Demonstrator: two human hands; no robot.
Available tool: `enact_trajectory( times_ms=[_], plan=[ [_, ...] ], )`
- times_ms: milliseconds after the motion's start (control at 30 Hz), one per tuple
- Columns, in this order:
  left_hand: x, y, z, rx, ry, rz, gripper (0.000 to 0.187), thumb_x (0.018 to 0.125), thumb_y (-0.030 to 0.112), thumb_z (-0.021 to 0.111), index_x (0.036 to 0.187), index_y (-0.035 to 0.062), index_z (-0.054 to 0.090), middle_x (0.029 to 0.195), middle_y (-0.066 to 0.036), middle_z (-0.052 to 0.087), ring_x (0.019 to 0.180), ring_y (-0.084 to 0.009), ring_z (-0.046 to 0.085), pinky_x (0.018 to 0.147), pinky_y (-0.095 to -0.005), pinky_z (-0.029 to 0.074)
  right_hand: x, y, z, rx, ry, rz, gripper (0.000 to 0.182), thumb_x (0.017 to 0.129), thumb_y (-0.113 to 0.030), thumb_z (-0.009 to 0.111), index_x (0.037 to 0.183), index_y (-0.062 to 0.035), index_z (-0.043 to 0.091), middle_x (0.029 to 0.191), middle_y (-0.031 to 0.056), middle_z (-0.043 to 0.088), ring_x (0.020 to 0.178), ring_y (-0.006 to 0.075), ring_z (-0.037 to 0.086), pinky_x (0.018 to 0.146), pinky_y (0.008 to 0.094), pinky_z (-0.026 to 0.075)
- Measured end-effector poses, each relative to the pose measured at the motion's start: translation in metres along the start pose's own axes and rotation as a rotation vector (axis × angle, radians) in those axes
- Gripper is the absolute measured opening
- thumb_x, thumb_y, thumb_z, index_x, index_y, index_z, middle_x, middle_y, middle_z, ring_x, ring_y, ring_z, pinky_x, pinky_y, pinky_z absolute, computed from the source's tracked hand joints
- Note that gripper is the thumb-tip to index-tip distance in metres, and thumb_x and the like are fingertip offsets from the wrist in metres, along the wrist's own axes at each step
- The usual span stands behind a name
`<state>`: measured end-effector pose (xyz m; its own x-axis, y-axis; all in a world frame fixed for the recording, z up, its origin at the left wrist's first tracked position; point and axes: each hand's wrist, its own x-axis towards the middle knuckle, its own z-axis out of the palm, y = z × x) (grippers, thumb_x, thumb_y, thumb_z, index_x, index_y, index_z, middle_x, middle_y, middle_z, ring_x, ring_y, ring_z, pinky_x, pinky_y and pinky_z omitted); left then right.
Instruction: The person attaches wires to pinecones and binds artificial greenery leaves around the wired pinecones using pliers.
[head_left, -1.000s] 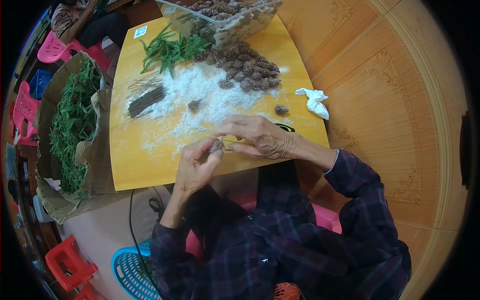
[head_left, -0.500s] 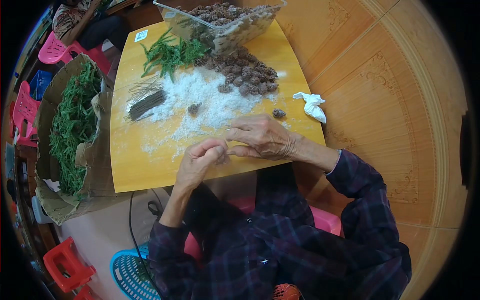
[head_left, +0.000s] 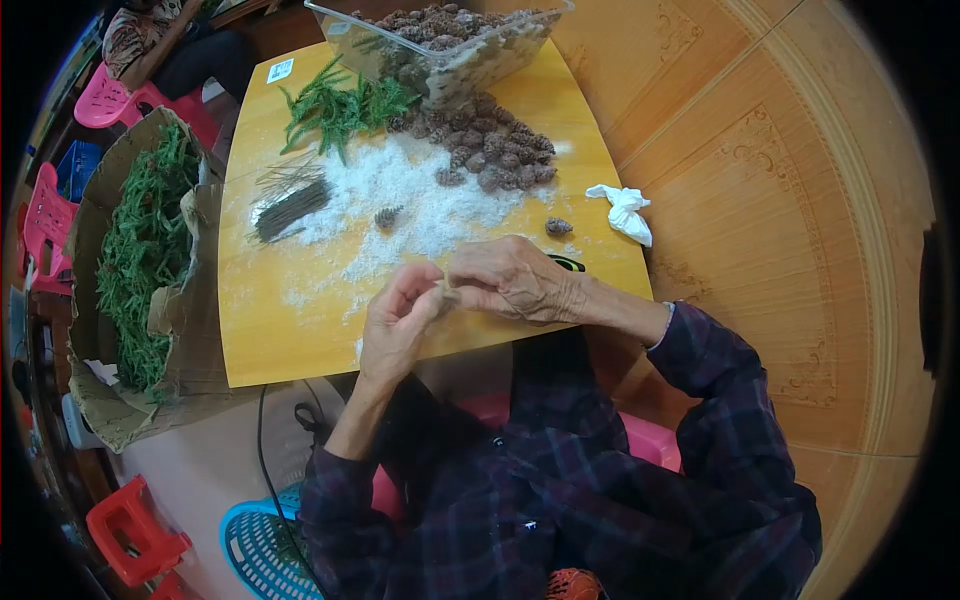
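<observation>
Two hands meet over the counter (head_left: 300,330).
Left hand (head_left: 395,325) and right hand (head_left: 510,280) pinch something hidden between their fingertips.

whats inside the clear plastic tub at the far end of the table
The clear tub is heaped with brown pine cones, showing above the rim and through its wall. Whatever lies beneath them at the bottom is covered.

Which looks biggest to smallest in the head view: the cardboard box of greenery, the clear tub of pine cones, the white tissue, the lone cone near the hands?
1. Cardboard box.
2. Clear tub, partly cut off by the frame.
3. White tissue.
4. Lone cone.
</observation>
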<state>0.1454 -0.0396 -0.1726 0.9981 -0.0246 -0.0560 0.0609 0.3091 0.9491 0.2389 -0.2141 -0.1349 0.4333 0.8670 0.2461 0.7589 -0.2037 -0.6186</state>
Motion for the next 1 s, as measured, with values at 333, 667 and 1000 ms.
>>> enact_trajectory(
  times_ms=[333, 667, 1000],
  plan=[
    [0.004, 0.004, -0.002, -0.143, -0.252, -0.264, 0.036, 0.095, 0.029, 0.048, 0.107, -0.0039, 0.056, 0.087, -0.013, 0.062, 0.076, -0.0181, 0.058, 0.071, -0.0286, 0.047, 0.001, -0.002, -0.002, 0.005, 0.082, -0.013, 0.012, 0.084, -0.011, 0.061, 0.086, -0.0014, 0.054, 0.076, 0.0137, 0.055, 0.073, 0.0333, 0.059, 0.063, 0.0394, 0.047],
    [0.005, 0.001, -0.015, -0.238, -0.296, -0.288, 0.034, 0.091, 0.023, 0.049, 0.106, -0.0066, 0.056, 0.073, -0.009, 0.055, 0.071, -0.02, 0.055, 0.07, -0.0319, 0.044, 0.011, -0.006, -0.021, -0.176, 0.038, -0.262, 0.041, 0.077, -0.016, 0.07, 0.114, -0.0118, 0.053, 0.112, 0.0107, 0.054, 0.093, 0.0296, 0.058, 0.077, 0.0361, 0.05],
    [0.002, -0.005, -0.013, -0.033, -0.248, -0.094, 0.023, 0.094, 0.015, 0.05, 0.105, -0.0023, 0.059, 0.075, -0.004, 0.057, 0.069, -0.0128, 0.053, 0.067, -0.0264, 0.044, 0.009, 0.009, -0.014, -0.283, -0.047, -0.231, 0.028, 0.084, -0.032, 0.062, 0.086, -0.0063, 0.053, 0.074, 0.0069, 0.051, 0.07, 0.0257, 0.057, 0.061, 0.0363, 0.047]
  ],
)
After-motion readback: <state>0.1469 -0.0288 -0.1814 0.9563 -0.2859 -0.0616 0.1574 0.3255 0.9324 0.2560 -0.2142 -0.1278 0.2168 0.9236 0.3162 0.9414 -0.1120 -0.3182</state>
